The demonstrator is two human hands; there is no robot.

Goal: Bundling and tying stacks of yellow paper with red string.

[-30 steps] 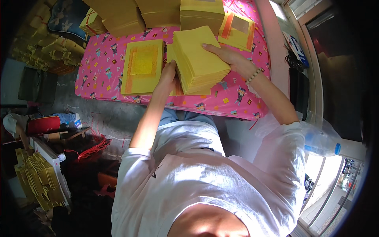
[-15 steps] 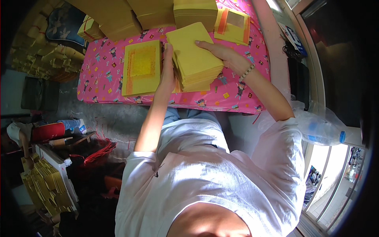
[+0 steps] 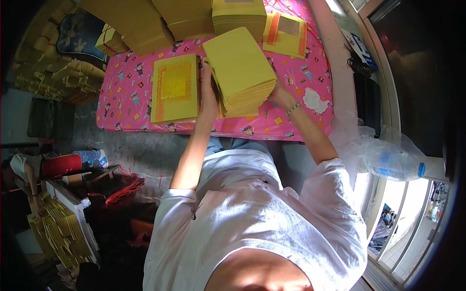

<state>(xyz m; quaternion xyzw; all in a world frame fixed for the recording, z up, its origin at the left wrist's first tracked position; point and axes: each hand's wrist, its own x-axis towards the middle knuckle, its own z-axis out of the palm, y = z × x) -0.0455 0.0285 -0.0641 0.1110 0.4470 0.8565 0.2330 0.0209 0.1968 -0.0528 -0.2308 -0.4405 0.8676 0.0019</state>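
A thick stack of yellow paper sheets (image 3: 242,65) stands tilted over the near middle of the table, its layered edge facing me. Against its left side presses my left hand (image 3: 209,97), thumb up and fingers mostly hidden. My right hand (image 3: 280,93) grips the lower right corner from the side, its fingers out of sight behind the stack. Both hands are closed about the paper. Just left of my left hand lies another yellow paper stack (image 3: 160,109), with an orange-edged, bright yellow square on its top sheet. Part of more yellow paper shows beneath the held stack.
A pink patterned cloth (image 3: 121,92) covers the table. Tall yellow-brown stacks (image 3: 189,22) line its far side, beside flat sheets with orange bands (image 3: 286,36). A white irregular patch (image 3: 315,100) lies right. A plastic bottle (image 3: 398,165) rests by the window; another person (image 3: 29,169) handles paper at left.
My right hand has slid from the top of the stack down to its lower right side, and the forearm has moved left. The white patch on the cloth is now visible.
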